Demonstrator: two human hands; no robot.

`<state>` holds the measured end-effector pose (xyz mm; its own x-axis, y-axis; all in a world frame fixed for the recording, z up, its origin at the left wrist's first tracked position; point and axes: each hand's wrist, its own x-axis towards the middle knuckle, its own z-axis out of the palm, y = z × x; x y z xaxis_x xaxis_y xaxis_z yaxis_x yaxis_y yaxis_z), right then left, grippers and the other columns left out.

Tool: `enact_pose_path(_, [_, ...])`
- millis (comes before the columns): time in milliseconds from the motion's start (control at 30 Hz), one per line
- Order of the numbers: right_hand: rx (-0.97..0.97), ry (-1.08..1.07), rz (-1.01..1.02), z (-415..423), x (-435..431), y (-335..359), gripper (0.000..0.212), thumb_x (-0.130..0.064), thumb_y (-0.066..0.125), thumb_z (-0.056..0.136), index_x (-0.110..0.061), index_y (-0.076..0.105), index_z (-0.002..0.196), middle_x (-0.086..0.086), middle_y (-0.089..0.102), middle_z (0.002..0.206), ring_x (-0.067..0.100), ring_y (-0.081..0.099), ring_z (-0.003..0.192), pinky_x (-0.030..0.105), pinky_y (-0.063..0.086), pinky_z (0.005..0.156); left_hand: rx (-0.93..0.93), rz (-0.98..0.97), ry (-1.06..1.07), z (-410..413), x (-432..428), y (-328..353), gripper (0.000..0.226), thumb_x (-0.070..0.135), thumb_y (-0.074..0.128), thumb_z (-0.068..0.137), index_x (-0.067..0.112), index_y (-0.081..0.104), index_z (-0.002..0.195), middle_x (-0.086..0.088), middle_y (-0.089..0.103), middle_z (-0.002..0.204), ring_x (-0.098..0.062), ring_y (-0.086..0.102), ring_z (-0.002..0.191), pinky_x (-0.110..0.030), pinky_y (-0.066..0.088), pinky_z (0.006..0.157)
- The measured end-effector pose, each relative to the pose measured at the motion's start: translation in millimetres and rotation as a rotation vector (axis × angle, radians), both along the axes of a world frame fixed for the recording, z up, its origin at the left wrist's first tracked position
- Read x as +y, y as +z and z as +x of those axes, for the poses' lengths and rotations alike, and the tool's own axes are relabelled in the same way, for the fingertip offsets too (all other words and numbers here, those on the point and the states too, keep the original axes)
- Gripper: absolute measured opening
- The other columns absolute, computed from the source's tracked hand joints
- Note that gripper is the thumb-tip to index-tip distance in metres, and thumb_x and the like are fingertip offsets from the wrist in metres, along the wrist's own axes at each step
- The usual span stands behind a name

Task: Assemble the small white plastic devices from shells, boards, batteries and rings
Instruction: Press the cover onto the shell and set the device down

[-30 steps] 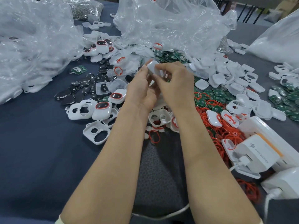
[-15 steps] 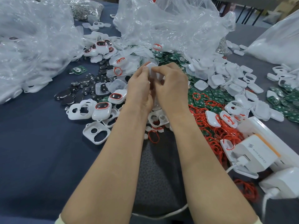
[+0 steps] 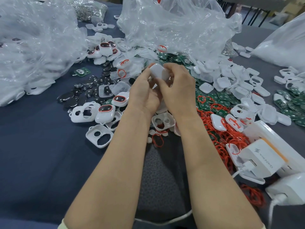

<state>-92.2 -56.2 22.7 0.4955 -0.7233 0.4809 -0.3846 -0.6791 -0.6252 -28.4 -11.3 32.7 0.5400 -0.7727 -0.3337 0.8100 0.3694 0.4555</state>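
Observation:
Both hands meet over the middle of the table around one small white device (image 3: 158, 71), its smooth back shell facing up. My left hand (image 3: 143, 91) cups it from the left and below. My right hand (image 3: 178, 86) grips its right side with curled fingers. Spread on the dark blue cloth are white front shells with cut-outs (image 3: 99, 136), finished devices with red rings (image 3: 105, 113), dark coin batteries (image 3: 85, 93), green boards (image 3: 222, 98), red rings (image 3: 226, 134) and plain white back shells (image 3: 222, 82).
Big clear plastic bags lie at the left (image 3: 33, 47) and at the back centre (image 3: 173, 25), another at the right (image 3: 287, 42). White chargers with a power strip (image 3: 264, 159) sit at the near right. An open shell (image 3: 162, 121) lies just under my wrists.
The device has turned between my hands so that more of its white back shows. Both hands stay together at the same spot.

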Motion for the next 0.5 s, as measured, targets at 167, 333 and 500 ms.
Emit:
enact_pose_path(167, [-0.058, 0.006, -0.023, 0.9, 0.4, -1.0, 0.04, -0.017, 0.069, 0.084, -0.008, 0.058, 0.122, 0.008, 0.06, 0.117, 0.023, 0.054, 0.109, 0.023, 0.038, 0.088, 0.021, -0.046, -0.047, 2.0, 0.8, -1.0, 0.028, 0.015, 0.051, 0.099, -0.004, 0.057, 0.118, -0.019, 0.055, 0.108, -0.029, 0.061, 0.079, -0.032, 0.059, 0.051])
enact_pose_path(333, [-0.002, 0.042, -0.033, -3.0, -5.8, -0.3, 0.039, -0.016, 0.07, 0.084, -0.005, 0.061, 0.121, 0.008, 0.06, 0.117, 0.02, 0.055, 0.108, 0.016, 0.035, 0.089, 0.023, -0.062, -0.045, 4.3, -1.2, -2.0, 0.032, 0.015, 0.049, 0.1, -0.004, 0.057, 0.124, -0.018, 0.054, 0.1, -0.03, 0.06, 0.085, -0.037, 0.058, 0.067])
enact_pose_path(500, [-0.019, 0.068, 0.0, -6.9, -8.2, 1.0, 0.039, -0.014, 0.072, 0.082, -0.007, 0.063, 0.119, 0.007, 0.062, 0.114, 0.017, 0.056, 0.104, 0.018, 0.041, 0.089, 0.025, -0.035, -0.054, 6.7, -3.6, -6.2, 0.04, 0.018, 0.05, 0.1, -0.002, 0.051, 0.135, -0.019, 0.052, 0.105, -0.033, 0.055, 0.103, -0.041, 0.053, 0.087])
